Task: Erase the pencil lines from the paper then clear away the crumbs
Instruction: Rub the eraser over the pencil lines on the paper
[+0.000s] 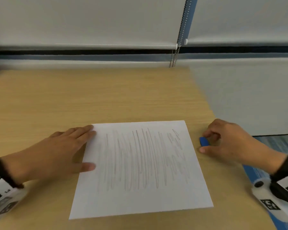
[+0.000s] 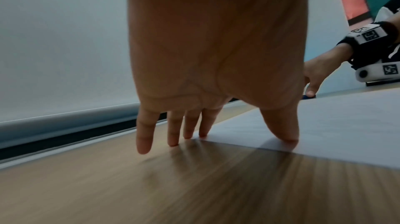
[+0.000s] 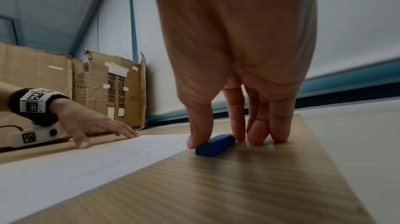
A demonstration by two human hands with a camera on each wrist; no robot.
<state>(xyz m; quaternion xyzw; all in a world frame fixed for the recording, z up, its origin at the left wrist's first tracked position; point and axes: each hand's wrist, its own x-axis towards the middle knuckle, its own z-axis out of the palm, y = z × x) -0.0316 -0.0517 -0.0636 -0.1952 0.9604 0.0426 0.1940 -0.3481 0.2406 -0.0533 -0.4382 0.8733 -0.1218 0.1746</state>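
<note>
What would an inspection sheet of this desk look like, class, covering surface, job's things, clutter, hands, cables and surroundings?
Surface: wooden desk, with the paper and the eraser on it.
Job's things: paper lies flat, still covered in pencil lines; blue eraser lies on the desk just past the paper's right edge. No crumbs seen.
Clutter: nothing seen on the desk.
Hands: left hand rests flat, fingertips and thumb on the paper's left edge; right hand has thumb and fingers at the eraser, which is not lifted.
Cables: bead chains hang from the blinds.
Surroundings: white blinds behind the desk; cardboard box to the left.
</note>
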